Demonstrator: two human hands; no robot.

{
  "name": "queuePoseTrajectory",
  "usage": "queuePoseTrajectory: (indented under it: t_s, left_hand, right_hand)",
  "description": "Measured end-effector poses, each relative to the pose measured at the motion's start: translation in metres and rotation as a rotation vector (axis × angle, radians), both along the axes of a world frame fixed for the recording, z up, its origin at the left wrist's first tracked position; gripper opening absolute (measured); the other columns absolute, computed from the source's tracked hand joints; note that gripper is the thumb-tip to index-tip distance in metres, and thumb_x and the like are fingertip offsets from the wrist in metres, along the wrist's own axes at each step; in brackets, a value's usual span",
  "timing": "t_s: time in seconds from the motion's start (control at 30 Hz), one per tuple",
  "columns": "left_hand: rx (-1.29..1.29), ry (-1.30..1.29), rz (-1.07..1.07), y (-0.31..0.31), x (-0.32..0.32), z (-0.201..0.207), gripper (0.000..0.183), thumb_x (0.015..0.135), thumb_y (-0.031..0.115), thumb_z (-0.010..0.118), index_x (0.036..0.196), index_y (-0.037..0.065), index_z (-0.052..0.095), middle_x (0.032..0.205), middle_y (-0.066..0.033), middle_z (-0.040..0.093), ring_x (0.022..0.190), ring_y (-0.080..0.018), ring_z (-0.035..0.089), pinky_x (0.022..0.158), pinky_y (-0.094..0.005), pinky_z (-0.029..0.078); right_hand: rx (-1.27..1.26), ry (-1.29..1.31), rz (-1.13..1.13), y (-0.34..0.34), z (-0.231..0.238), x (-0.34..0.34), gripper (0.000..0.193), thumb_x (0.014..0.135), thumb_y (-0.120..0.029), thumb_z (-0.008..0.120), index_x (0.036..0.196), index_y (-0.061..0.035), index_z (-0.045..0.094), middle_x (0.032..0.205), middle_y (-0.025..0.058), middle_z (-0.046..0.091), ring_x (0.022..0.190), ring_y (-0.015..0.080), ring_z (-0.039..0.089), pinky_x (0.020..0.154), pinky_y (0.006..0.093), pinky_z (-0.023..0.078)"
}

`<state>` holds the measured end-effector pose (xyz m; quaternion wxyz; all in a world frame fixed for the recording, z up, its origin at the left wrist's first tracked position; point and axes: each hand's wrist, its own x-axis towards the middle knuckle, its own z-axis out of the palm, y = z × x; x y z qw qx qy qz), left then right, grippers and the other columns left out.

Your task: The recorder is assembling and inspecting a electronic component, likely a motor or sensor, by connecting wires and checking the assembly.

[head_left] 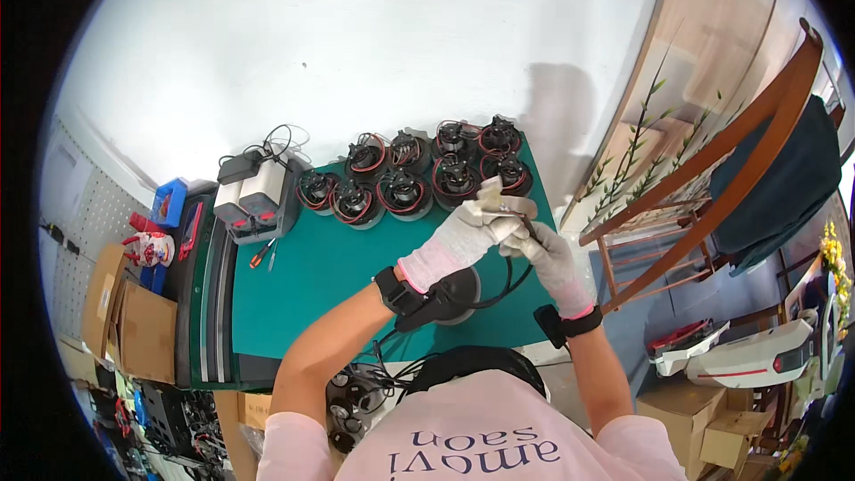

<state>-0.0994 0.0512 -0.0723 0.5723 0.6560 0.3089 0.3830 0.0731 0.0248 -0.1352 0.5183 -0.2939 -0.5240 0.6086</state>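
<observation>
Both my hands wear pale work gloves and come together above the near right part of the green mat (312, 294). Pinched in my right hand (557, 272) is a black cable (508, 289), which loops down toward the mat. My left hand (459, 240) is closed at the cable's upper end, on a small pale piece that I cannot make out. Below my left wrist sits a round black device (459, 292) with a grey rim, partly hidden by the wrist; the cable runs to it.
Several round black motor-like units (403, 193) with red and black wires stand along the mat's back. At left are a grey-and-white power unit (258, 200) and an orange-handled screwdriver (261, 255). A wooden chair (704, 205) stands right; cardboard boxes (147, 330) lie left.
</observation>
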Motion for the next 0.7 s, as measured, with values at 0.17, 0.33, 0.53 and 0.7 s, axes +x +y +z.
queuePoseTrajectory:
  t_s: [0.17, 0.33, 0.53, 0.7]
  left_hand:
    - [0.04, 0.018, 0.208, -0.016, -0.019, -0.031, 0.034, 0.088, 0.004, 0.051, 0.122, 0.0, 0.047, 0.113, -0.0089, 0.058, 0.104, -0.0148, 0.055, 0.089, -0.0266, 0.045]
    - [-0.087, 0.255, 0.502, -0.043, -0.054, -0.086, 0.032, 0.088, 0.008, 0.052, 0.119, 0.001, 0.051, 0.112, -0.0066, 0.058, 0.106, -0.0149, 0.053, 0.093, -0.0291, 0.041]
    - [0.486, 0.606, 0.3, -0.076, -0.043, -0.116, 0.021, 0.075, 0.018, 0.064, 0.093, 0.009, 0.064, 0.099, -0.0086, 0.061, 0.109, -0.0286, 0.05, 0.101, -0.0429, 0.031]
    - [0.738, 0.824, 0.132, -0.067, -0.032, -0.115, 0.023, 0.068, 0.033, 0.067, 0.067, 0.01, 0.063, 0.076, -0.0052, 0.061, 0.092, -0.0289, 0.055, 0.097, -0.0479, 0.031]
  right_hand:
    - [-0.271, 0.091, -0.101, -0.011, 0.013, 0.039, 0.035, 0.09, -0.024, 0.053, 0.112, 0.0033, 0.051, 0.073, 0.002, 0.053, 0.061, 0.0096, 0.053, 0.064, 0.0266, 0.049]
    - [-0.623, 0.666, -0.24, -0.014, -0.041, 0.1, 0.021, 0.089, -0.019, 0.055, 0.101, -0.0012, 0.056, 0.069, -0.0017, 0.048, 0.052, 0.005, 0.041, 0.05, 0.0183, 0.038]
    - [-0.647, 0.994, -0.663, -0.06, -0.106, 0.191, 0.018, 0.092, -0.015, 0.047, 0.101, -0.0017, 0.056, 0.079, 0.0016, 0.057, 0.061, 0.0083, 0.049, 0.058, 0.0219, 0.046]
    - [-0.326, 0.872, -0.932, -0.16, -0.123, 0.262, 0.018, 0.092, -0.013, 0.045, 0.1, -0.0019, 0.056, 0.086, 0.0029, 0.059, 0.071, 0.0119, 0.055, 0.065, 0.024, 0.048]
